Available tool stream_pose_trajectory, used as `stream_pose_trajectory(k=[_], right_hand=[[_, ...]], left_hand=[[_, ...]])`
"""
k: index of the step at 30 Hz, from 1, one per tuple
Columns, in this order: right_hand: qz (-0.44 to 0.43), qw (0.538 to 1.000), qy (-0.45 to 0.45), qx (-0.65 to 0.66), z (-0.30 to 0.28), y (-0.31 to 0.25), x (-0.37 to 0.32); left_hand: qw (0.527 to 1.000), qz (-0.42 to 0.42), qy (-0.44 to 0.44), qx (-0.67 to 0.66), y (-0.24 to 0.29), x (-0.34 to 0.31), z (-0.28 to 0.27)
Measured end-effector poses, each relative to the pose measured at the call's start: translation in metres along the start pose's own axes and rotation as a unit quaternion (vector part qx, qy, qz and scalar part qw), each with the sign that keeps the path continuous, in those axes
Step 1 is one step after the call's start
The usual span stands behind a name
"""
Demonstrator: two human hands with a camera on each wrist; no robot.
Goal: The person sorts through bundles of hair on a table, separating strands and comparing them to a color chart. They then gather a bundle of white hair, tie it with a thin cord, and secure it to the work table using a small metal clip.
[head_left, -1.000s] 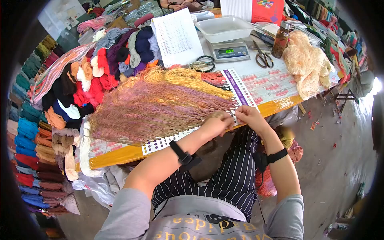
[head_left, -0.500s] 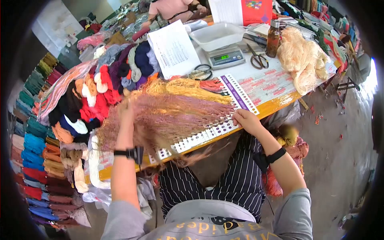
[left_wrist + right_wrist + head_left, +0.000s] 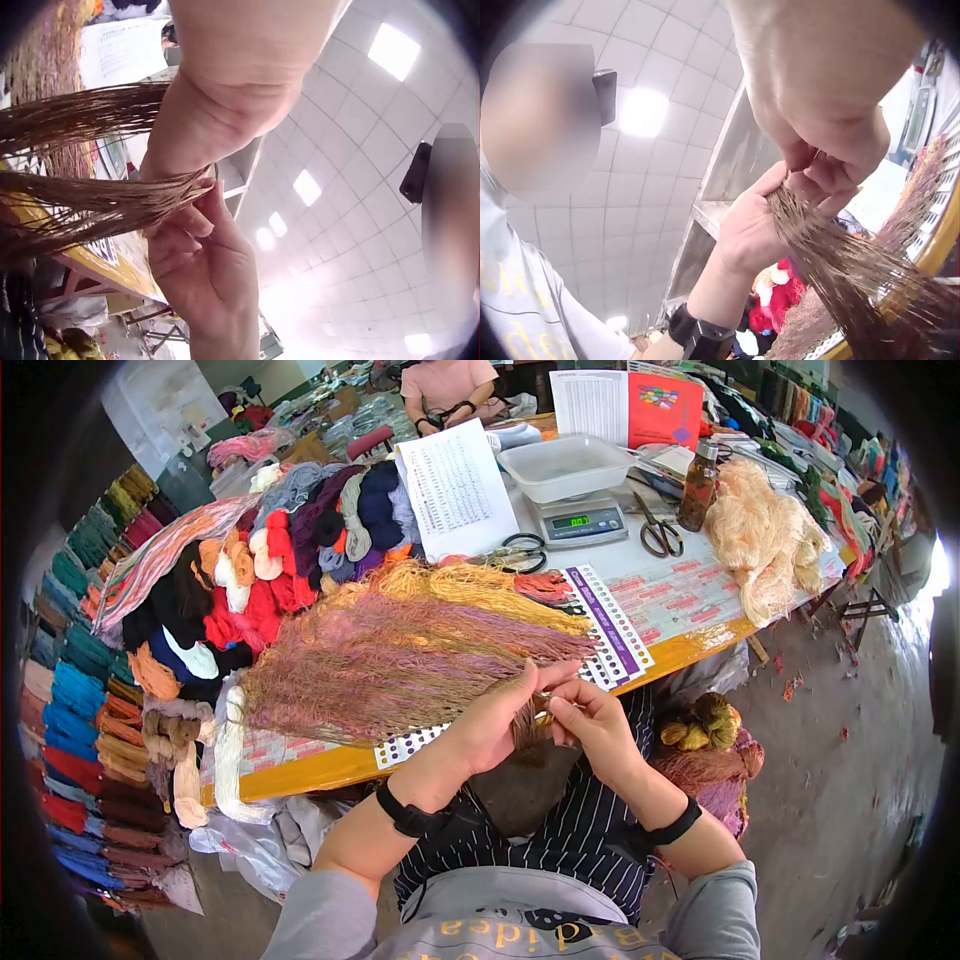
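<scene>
A bundle of thin brown threads [image 3: 528, 728] hangs from the two hands, just off the table's front edge. The left hand [image 3: 495, 718] holds it near its top, the strands lying across the palm and fingers. Close against it, the right hand [image 3: 598, 728] pinches the looped top end between thumb and fingertips. In the right wrist view the strands [image 3: 840, 262] fan downward from the left hand [image 3: 746, 232]. Behind the hands, mauve and brown threads [image 3: 400, 660] lie spread over a white card with holes and a purple strip [image 3: 615, 632].
Behind are a scale [image 3: 580, 522] with a white tray [image 3: 565, 468], scissors [image 3: 660, 538], a bottle [image 3: 698, 488] and a printed sheet [image 3: 458, 490]. Cream yarn [image 3: 765, 535] lies at the right, coloured skeins [image 3: 265, 590] at the left. Another person sits across the table.
The left hand swept left over the threads, then came back right to the right hand. The brown bundle now hangs between both hands, which have moved toward the body.
</scene>
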State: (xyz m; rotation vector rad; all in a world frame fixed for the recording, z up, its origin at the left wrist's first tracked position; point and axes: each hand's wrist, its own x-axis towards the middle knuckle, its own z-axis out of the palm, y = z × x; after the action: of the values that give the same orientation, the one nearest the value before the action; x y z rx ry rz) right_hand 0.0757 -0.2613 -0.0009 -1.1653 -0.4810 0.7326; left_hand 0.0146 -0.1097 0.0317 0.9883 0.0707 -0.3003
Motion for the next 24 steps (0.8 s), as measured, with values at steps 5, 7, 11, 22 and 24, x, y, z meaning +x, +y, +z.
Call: stream_pose_trajectory(k=[5, 7, 11, 22, 24], right_hand=[[0.005, 0.994, 0.008, 0.106, -0.002, -0.002, -0.007], [0.011, 0.991, 0.012, 0.133, -0.001, -0.005, -0.009], [0.037, 0.982, 0.025, 0.185, -0.004, -0.007, -0.012], [-0.149, 0.981, 0.124, -0.01, -0.074, -0.045, -0.027], [-0.19, 0.95, 0.13, 0.21, -0.136, -0.057, -0.03]], left_hand=[[0.996, -0.01, 0.019, -0.086, -0.002, 0.002, -0.004], [0.994, -0.009, 0.024, -0.108, 0.0, -0.001, -0.003], [0.991, 0.009, 0.083, -0.106, 0.002, -0.004, 0.001], [0.988, 0.02, 0.141, -0.058, 0.021, -0.08, -0.03], [0.969, 0.085, 0.193, -0.132, 0.04, -0.122, -0.057]])
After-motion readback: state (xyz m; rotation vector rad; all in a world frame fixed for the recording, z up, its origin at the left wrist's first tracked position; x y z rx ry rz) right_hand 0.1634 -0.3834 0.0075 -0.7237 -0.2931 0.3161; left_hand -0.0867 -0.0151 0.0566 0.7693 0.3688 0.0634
